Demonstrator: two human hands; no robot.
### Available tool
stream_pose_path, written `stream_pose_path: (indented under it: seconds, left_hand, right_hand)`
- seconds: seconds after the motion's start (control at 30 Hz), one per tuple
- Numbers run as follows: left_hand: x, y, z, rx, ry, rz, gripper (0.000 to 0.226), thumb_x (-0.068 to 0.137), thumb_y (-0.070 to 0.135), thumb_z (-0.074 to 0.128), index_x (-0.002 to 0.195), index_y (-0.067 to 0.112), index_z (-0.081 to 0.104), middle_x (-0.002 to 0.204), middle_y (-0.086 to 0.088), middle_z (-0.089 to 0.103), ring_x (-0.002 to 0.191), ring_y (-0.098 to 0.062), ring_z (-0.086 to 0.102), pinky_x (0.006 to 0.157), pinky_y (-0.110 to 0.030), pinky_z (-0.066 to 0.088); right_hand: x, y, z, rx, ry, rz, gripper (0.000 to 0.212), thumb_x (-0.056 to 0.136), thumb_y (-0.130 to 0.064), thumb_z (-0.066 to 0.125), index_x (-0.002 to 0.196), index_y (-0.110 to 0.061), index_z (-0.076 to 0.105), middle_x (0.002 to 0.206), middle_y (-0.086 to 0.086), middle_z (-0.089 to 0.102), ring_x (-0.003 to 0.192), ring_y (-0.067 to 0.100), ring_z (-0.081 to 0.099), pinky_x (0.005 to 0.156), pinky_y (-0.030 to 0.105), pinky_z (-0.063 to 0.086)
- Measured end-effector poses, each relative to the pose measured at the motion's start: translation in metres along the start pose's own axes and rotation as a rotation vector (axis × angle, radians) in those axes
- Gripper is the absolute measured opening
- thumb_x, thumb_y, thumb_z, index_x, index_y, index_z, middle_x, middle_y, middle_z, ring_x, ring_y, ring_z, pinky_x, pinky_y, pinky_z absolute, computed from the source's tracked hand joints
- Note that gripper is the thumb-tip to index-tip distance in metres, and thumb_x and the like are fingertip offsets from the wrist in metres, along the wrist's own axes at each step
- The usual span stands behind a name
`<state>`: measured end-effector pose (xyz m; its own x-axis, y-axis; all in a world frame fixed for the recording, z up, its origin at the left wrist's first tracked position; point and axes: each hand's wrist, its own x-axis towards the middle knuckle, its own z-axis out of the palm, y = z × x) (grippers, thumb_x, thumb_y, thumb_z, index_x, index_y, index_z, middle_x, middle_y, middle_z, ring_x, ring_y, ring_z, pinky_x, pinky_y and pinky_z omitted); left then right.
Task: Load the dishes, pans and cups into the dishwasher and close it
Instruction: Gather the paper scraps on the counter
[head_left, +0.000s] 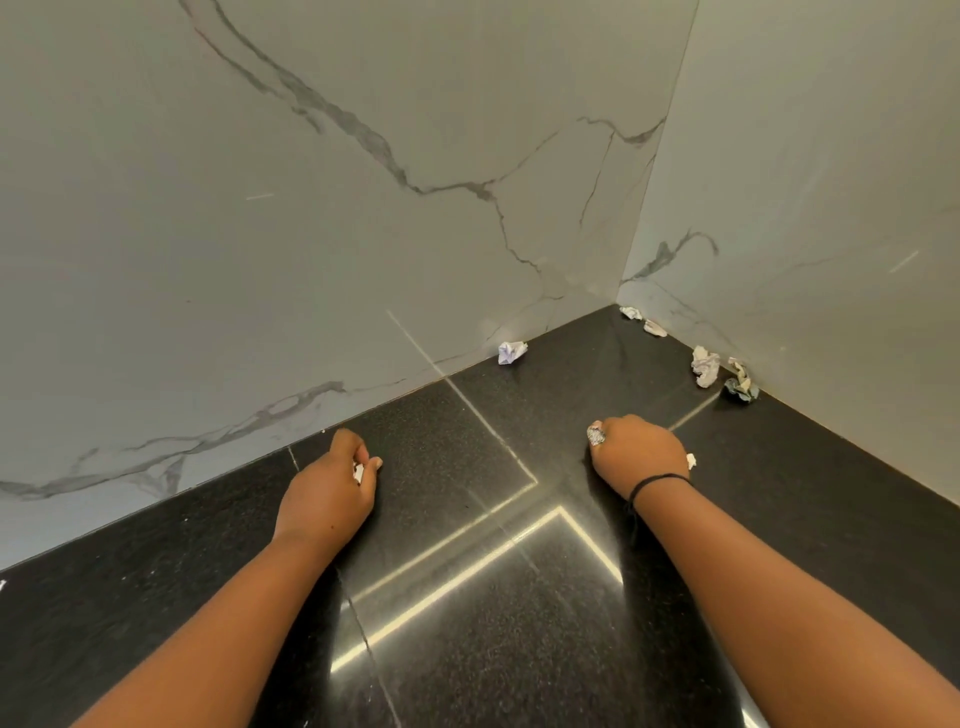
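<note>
your one head view looks steeply down, close over a black counter (519, 649), facing its marble wall corner (618, 291).

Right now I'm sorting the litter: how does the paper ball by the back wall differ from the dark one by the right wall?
The white crumpled paper ball is pale with a lilac tint; the dark crumpled wad is grey-green. The white one lies alone; the dark one sits beside another white scrap. Both rest on the black countertop against marble walls.

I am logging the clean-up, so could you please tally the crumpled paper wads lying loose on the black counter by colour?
White or pale wads: 4
Dark greenish wad: 1
Total: 5
Not counted: paper scraps gripped in the left hand and right hand.
</note>
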<state>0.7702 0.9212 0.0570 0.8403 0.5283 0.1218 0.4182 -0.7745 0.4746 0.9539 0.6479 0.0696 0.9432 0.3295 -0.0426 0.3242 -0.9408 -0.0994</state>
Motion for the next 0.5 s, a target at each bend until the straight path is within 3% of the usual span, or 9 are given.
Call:
stream_pose_path:
  seconds: [0.13, 0.27, 0.37, 0.5]
  left_hand:
    - [-0.047, 0.003, -0.006, -0.044, -0.041, 0.027, 0.017, 0.095, 0.038, 0.051, 0.086, 0.028, 0.040, 0.064, 0.004, 0.057, 0.055, -0.011, 0.055, 0.053, -0.029, 0.046]
    - [-0.090, 0.001, -0.010, -0.053, -0.065, 0.023, 0.018, 0.094, 0.041, 0.051, 0.085, 0.030, 0.040, 0.064, 0.005, 0.059, 0.057, -0.009, 0.056, 0.057, -0.029, 0.048]
    - [-0.113, 0.005, -0.011, -0.031, -0.056, 0.017, 0.017, 0.094, 0.042, 0.048, 0.087, 0.030, 0.039, 0.066, 0.006, 0.059, 0.059, -0.007, 0.057, 0.060, -0.028, 0.048]
    - [-0.136, 0.013, -0.011, 0.024, -0.021, -0.005, 0.016, 0.096, 0.044, 0.044, 0.089, 0.031, 0.036, 0.067, 0.005, 0.059, 0.058, -0.007, 0.054, 0.059, -0.027, 0.046]
  right_hand:
    - [-0.038, -0.005, -0.005, -0.100, -0.006, -0.154, 0.034, 0.102, -0.033, 0.031, 0.108, -0.014, 0.058, 0.105, 0.008, 0.065, 0.092, 0.028, 0.062, 0.071, 0.034, 0.043]
    - [-0.048, 0.032, -0.022, 0.027, 0.177, 0.029, 0.020, 0.099, -0.026, 0.034, 0.107, -0.016, 0.049, 0.110, 0.011, 0.058, 0.093, 0.034, 0.061, 0.067, 0.035, 0.039]
    - [-0.056, 0.069, -0.019, 0.074, 0.079, 0.200, 0.028, 0.098, -0.022, 0.032, 0.124, -0.019, 0.043, 0.129, 0.013, 0.040, 0.096, 0.037, 0.060, 0.071, 0.040, 0.047]
    - [-0.078, 0.073, 0.000, 0.050, 0.025, 0.071, 0.033, 0.098, -0.023, 0.030, 0.129, -0.023, 0.042, 0.133, 0.006, 0.043, 0.109, 0.033, 0.056, 0.083, 0.040, 0.049]
